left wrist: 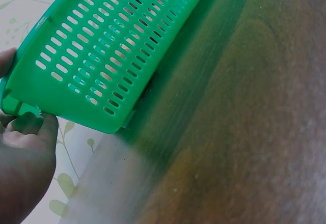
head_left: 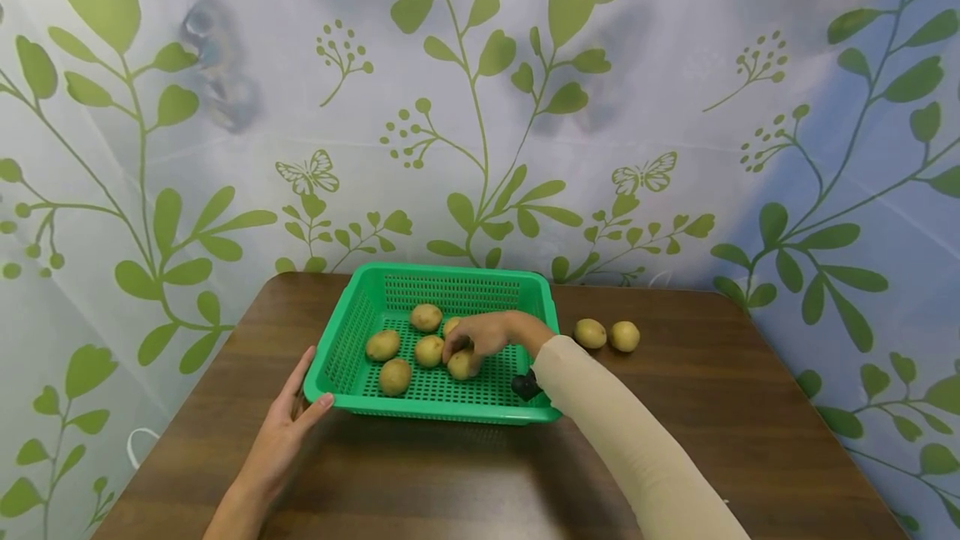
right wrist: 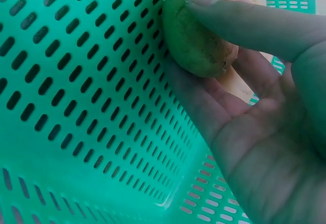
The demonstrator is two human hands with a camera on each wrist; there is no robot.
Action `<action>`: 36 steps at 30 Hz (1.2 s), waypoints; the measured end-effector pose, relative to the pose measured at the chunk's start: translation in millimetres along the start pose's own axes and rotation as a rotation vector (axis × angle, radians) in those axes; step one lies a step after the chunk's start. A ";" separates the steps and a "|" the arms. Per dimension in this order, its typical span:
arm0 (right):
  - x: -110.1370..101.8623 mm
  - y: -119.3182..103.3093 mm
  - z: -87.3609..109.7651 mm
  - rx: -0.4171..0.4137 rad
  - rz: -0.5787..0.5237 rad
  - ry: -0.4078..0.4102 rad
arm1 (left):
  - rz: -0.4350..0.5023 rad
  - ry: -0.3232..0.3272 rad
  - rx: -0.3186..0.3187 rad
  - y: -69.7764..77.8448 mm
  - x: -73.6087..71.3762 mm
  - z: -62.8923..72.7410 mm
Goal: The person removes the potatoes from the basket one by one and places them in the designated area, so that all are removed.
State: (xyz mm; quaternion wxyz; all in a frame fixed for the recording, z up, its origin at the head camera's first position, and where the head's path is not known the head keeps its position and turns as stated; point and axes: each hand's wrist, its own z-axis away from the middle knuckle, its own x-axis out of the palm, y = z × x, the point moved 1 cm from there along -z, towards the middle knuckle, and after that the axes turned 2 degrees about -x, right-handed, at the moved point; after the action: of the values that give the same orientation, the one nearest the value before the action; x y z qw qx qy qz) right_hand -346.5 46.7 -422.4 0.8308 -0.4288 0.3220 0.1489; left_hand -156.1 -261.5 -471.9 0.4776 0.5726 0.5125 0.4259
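Observation:
A green plastic basket (head_left: 442,412) with slotted walls stands on the table, several potatoes (head_left: 383,345) lying on its floor. My left hand (head_left: 281,427) grips the basket's rim at the near left corner, thumb on top; in the left wrist view its fingers curl under that rim. Reaching over the right side, my right hand (head_left: 487,332) is down inside the basket. It holds a potato (right wrist: 198,35) between thumb and fingers, close over the slotted floor. Another potato (head_left: 451,325) is partly hidden behind this hand.
Two more potatoes (head_left: 590,333) lie side by side on the brown wooden table (head_left: 720,407), to the right of the basket. Behind the table hangs a pale cloth (head_left: 450,132) printed with green leaves and butterflies.

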 end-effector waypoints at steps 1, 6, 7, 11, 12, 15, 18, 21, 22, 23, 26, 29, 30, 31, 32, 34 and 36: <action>0.0 0.3 0.3 -0.001 0.000 0.001 | 0.001 0.000 0.000 -0.2 -0.2 0.1; -2.6 2.6 2.8 -0.020 -0.001 0.019 | -0.004 0.000 -0.003 -0.2 -0.8 0.5; -3.3 3.4 3.5 -0.022 -0.006 0.023 | -0.002 0.000 -0.002 -0.1 -0.7 0.3; -5.4 6.5 5.8 -0.036 -0.055 0.029 | -0.002 0.002 0.003 0.3 -0.5 -0.2; -5.8 7.1 6.4 -0.040 -0.074 0.033 | -0.004 0.003 0.001 0.5 -0.5 -0.2; -7.3 7.8 8.7 -0.064 -0.143 0.049 | -0.014 0.007 -0.007 1.0 -0.4 0.1; -8.6 7.0 11.3 -0.087 -0.221 0.061 | -0.022 0.011 -0.015 1.0 -0.1 0.5; -8.9 6.2 13.5 -0.092 -0.281 0.063 | -0.024 0.011 -0.017 0.6 0.2 0.7; -8.8 5.9 14.1 -0.094 -0.301 0.064 | -0.024 0.011 -0.016 0.5 0.2 0.8; -8.5 6.1 14.6 -0.092 -0.319 0.066 | -0.023 0.010 -0.013 0.4 0.1 0.8; -8.2 6.6 16.0 -0.096 -0.361 0.076 | -0.014 0.003 -0.008 0.6 0.0 0.5; -9.0 6.6 18.9 -0.113 -0.392 0.089 | -0.008 -0.003 -0.005 1.0 0.2 0.1; -9.4 6.5 20.1 -0.122 -0.396 0.094 | -0.007 -0.003 -0.004 1.1 0.3 0.1; -9.9 6.6 21.2 -0.130 -0.398 0.098 | -0.007 -0.002 -0.003 1.1 0.3 0.1; -10.3 6.9 22.3 -0.137 -0.405 0.101 | -0.008 -0.002 -0.002 1.2 0.4 0.1; -11.1 8.0 24.3 -0.146 -0.421 0.107 | -0.006 -0.002 0.000 1.0 0.5 0.0; -10.9 10.4 25.2 -0.149 -0.462 0.106 | -0.003 -0.002 0.002 0.6 0.6 0.0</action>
State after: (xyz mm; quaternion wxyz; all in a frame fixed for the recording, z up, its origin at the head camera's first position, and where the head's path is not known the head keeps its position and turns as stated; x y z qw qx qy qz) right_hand -349.9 73.5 -410.9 0.7907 -0.5585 0.2468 -0.0442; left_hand -155.9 -261.0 -471.3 0.4783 0.5728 0.5133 0.4240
